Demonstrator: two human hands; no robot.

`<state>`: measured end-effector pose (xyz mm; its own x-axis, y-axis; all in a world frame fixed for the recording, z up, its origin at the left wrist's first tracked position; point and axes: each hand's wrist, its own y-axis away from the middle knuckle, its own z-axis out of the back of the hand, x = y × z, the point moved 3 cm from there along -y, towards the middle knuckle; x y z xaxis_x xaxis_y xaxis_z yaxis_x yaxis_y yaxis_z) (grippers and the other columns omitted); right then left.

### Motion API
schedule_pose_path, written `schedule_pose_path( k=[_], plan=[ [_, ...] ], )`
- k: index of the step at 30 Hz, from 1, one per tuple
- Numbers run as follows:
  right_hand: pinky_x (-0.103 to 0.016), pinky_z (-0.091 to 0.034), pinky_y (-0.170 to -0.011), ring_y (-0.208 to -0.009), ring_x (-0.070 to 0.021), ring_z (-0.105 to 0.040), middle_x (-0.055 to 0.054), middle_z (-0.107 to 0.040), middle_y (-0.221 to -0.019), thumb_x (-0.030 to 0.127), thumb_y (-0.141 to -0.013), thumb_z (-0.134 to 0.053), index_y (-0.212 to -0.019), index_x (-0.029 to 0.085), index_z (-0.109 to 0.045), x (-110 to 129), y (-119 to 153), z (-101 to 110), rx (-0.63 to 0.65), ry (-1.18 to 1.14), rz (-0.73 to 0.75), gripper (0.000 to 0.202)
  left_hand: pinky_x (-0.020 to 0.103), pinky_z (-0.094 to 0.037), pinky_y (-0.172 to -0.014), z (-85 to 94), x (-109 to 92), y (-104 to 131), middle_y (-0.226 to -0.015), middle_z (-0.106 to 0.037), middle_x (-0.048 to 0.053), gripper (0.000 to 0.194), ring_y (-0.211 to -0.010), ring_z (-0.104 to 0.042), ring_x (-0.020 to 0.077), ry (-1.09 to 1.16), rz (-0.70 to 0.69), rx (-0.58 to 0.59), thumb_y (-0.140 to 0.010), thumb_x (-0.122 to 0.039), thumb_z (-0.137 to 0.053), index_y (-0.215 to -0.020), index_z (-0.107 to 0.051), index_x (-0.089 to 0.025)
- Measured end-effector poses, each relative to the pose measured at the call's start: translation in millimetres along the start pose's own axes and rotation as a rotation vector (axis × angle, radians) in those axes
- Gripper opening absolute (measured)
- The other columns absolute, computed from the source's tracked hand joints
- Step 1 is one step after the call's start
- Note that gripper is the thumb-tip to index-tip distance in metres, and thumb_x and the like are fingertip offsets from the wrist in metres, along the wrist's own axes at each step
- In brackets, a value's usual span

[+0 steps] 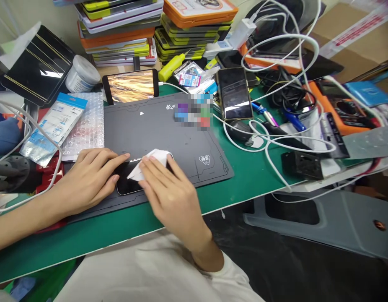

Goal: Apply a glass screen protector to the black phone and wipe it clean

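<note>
A dark-screened smartphone [126, 180] lies flat on a grey work mat [143, 130], near the bench's front edge. My left hand [95, 178] steadies its left end, index finger at the far edge and thumb at the near left side. Under the fingers of my right hand [172, 191], a folded white wipe [159, 156] presses against the screen. That hand and the wipe hide the phone's right part.
Behind stand a lit phone [133, 86] and stacked orange and yellow cases [118, 31]. A blue-white pouch [55, 126] and bubble wrap [84, 130] lie left. To the right are another phone [234, 93], white cables [269, 155] and an orange multimeter [345, 109].
</note>
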<state>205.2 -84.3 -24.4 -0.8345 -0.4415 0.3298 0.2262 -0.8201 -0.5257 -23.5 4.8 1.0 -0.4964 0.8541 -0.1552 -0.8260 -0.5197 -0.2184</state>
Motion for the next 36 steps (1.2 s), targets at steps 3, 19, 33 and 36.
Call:
schedule_pose_path(
  k=[3,19,33,36],
  plan=[
    [-0.056,-0.053,-0.142,-0.149,-0.0274,-0.078,-0.012,-0.080,-0.156,0.017,-0.121,-0.062,-0.156,0.015,-0.077,-19.7,7.4,8.7,-0.036,0.034,-0.070,0.038,0.047,-0.051,-0.111,-1.1,-1.5,-0.7,-0.136,-0.074,0.013,0.048,-0.129,-0.067,0.0315,-0.030,-0.002,0.002,-0.121,-0.026,-0.046,-0.167,-0.057,-0.021],
    [-0.051,-0.055,-0.140,-0.153,-0.0340,-0.075,-0.021,-0.074,-0.164,0.021,-0.116,-0.074,-0.176,0.007,-0.055,5.0,47.9,13.6,-0.041,0.221,-0.101,0.064,0.049,-0.052,-0.110,-0.8,-6.7,-3.4,-0.132,-0.076,0.016,0.047,-0.136,-0.069,0.0344,-0.102,-0.017,-0.020,-0.122,-0.026,-0.041,-0.164,-0.060,-0.017],
    [-0.043,-0.043,-0.147,-0.151,-0.0257,-0.077,-0.015,-0.080,-0.157,0.019,-0.117,-0.069,-0.147,0.003,-0.079,40.4,26.6,-3.3,-0.008,-0.044,0.065,0.035,0.053,-0.052,-0.116,-2.8,-0.1,1.8,-0.142,-0.075,0.014,0.055,-0.141,-0.066,0.0349,-0.018,0.040,0.016,-0.117,-0.024,-0.046,-0.171,-0.058,-0.026],
    [-0.045,-0.041,-0.148,-0.151,-0.0244,-0.076,-0.013,-0.081,-0.155,0.014,-0.116,-0.068,-0.148,0.005,-0.078,19.6,33.3,8.6,-0.011,-0.038,0.027,0.035,0.051,-0.051,-0.115,-2.8,-0.3,1.2,-0.142,-0.075,0.014,0.054,-0.142,-0.066,0.0344,-0.019,0.037,0.020,-0.119,-0.024,-0.045,-0.171,-0.057,-0.026]
  ],
)
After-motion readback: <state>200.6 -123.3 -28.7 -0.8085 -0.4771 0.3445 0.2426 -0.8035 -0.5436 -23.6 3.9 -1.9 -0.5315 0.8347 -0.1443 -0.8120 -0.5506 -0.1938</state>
